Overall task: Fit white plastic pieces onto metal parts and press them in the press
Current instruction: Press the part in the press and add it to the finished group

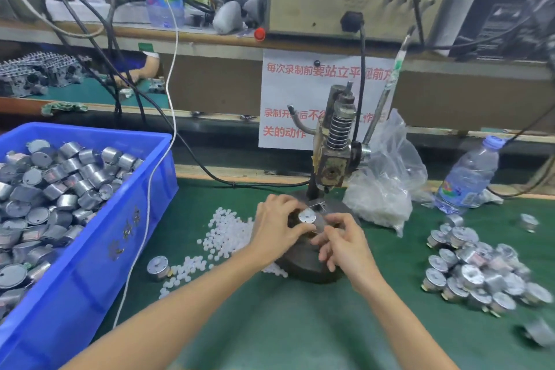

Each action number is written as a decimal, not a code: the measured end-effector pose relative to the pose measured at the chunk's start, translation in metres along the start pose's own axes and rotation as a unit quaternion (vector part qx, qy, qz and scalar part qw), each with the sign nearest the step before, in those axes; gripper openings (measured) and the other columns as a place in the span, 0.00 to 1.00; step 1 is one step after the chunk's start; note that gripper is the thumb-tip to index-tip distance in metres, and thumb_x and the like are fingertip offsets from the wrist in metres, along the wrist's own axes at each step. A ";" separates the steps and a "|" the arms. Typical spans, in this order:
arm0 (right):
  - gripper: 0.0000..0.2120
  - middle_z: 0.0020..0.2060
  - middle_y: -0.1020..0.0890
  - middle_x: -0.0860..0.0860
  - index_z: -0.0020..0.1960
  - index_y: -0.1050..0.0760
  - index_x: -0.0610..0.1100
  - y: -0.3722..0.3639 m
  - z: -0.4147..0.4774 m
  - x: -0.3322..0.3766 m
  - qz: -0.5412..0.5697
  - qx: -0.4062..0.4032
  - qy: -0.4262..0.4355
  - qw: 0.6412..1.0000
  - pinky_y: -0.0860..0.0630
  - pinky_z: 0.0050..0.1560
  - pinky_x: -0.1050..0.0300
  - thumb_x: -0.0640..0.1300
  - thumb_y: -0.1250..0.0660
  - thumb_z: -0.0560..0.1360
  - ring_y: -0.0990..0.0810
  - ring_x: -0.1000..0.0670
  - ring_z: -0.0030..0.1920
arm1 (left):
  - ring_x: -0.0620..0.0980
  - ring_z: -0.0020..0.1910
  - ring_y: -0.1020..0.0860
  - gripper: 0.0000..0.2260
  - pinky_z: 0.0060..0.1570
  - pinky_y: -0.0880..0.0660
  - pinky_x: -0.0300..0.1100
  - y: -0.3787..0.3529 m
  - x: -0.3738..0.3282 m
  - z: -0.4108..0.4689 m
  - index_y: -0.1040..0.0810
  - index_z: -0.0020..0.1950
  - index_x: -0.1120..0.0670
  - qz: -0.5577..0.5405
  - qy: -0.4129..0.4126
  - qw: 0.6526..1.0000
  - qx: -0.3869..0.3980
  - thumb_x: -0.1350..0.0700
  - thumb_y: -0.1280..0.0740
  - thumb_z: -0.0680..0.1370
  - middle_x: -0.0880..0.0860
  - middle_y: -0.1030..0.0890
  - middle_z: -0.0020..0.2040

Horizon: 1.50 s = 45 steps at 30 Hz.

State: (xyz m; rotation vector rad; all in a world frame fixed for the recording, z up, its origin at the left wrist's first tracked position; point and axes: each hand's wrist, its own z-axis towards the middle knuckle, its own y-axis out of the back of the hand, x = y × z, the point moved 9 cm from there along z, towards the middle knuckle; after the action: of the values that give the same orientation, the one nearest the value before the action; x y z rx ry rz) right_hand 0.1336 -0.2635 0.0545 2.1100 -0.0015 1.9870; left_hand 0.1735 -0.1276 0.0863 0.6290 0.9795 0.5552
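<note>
My left hand [277, 224] grips a round metal part [307, 216] by its sides, holding it on the dark round base [303, 264] of the hand press [335, 147]. My right hand [342, 242] hovers just right of the part with curled fingers; whether it pinches a white piece I cannot tell. A heap of small white plastic pieces [223, 236] lies on the green mat left of the base. One loose metal part [158, 267] stands near them.
A blue bin [99, 219] full of metal parts stands at the left. A pile of metal parts [474, 270] lies at the right. A clear plastic bag [384, 186] and a water bottle [468, 180] sit behind, with cables crossing the bench.
</note>
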 end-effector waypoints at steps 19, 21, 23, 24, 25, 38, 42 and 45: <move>0.15 0.59 0.23 0.50 0.65 0.29 0.43 0.107 0.059 0.137 -0.042 -0.226 0.189 0.955 0.30 0.58 0.61 0.39 0.41 0.78 0.27 0.54 0.58 | 0.42 0.50 0.34 0.17 0.45 0.48 0.40 -0.028 0.006 0.028 0.22 0.52 0.42 0.029 0.058 0.998 0.004 0.38 0.29 0.67 0.39 0.24 0.47; 0.21 0.63 0.26 0.49 0.71 0.35 0.42 0.114 0.079 0.188 -0.032 -0.194 0.215 0.957 0.26 0.51 0.62 0.41 0.41 0.78 0.25 0.52 0.56 | 0.43 0.51 0.33 0.17 0.45 0.48 0.40 -0.027 0.005 0.028 0.22 0.52 0.42 0.031 0.062 0.998 0.008 0.38 0.29 0.67 0.38 0.26 0.45; 0.16 0.57 0.22 0.49 0.65 0.29 0.43 0.106 0.092 0.219 -0.025 -0.130 0.208 0.969 0.28 0.35 0.64 0.43 0.40 0.78 0.25 0.53 0.41 | 0.42 0.52 0.33 0.16 0.45 0.48 0.40 -0.027 0.006 0.027 0.21 0.52 0.41 0.030 0.068 0.997 0.009 0.37 0.29 0.67 0.38 0.26 0.45; 0.09 0.49 0.19 0.49 0.55 0.25 0.43 0.103 0.092 0.227 -0.036 -0.129 0.212 0.968 0.30 0.33 0.62 0.43 0.39 0.77 0.27 0.54 0.35 | 0.42 0.52 0.34 0.17 0.45 0.48 0.40 -0.027 0.006 0.026 0.21 0.52 0.41 0.027 0.070 0.997 0.009 0.37 0.29 0.67 0.38 0.26 0.45; 0.06 0.41 0.20 0.49 0.46 0.25 0.43 0.103 0.087 0.231 -0.055 -0.152 0.228 0.960 0.30 0.33 0.57 0.44 0.39 0.77 0.29 0.54 0.33 | 0.42 0.53 0.34 0.17 0.46 0.48 0.40 -0.027 0.007 0.025 0.21 0.52 0.41 0.025 0.071 0.997 0.008 0.36 0.30 0.67 0.38 0.26 0.46; 0.10 0.28 0.35 0.54 0.39 0.36 0.57 0.083 -0.023 0.163 0.089 -0.263 0.431 0.859 0.39 0.29 0.47 0.49 0.45 0.79 0.38 0.53 0.28 | 0.40 0.49 0.37 0.18 0.45 0.49 0.41 -0.028 0.008 0.026 0.20 0.53 0.43 0.044 0.052 0.998 -0.012 0.36 0.31 0.67 0.38 0.27 0.45; 0.08 0.27 0.35 0.56 0.40 0.36 0.54 0.084 -0.019 0.164 0.078 -0.283 0.428 0.855 0.38 0.29 0.50 0.50 0.46 0.79 0.38 0.56 0.28 | 0.43 0.52 0.33 0.19 0.45 0.49 0.41 -0.027 0.006 0.026 0.21 0.53 0.43 0.052 0.054 0.997 -0.010 0.35 0.31 0.67 0.39 0.25 0.46; 0.08 0.30 0.30 0.57 0.42 0.34 0.53 0.087 -0.006 0.179 0.051 -0.292 0.406 0.864 0.32 0.35 0.55 0.47 0.44 0.80 0.33 0.59 0.30 | 0.44 0.54 0.32 0.19 0.45 0.49 0.41 -0.026 0.003 0.025 0.21 0.54 0.43 0.066 0.048 0.997 -0.005 0.35 0.32 0.68 0.40 0.23 0.48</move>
State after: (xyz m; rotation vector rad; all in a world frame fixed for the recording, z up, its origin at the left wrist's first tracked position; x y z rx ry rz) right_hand 0.1260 -0.3175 0.2459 0.8380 -0.4998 2.3776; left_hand 0.2005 -0.1496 0.0762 0.6669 1.0290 0.7128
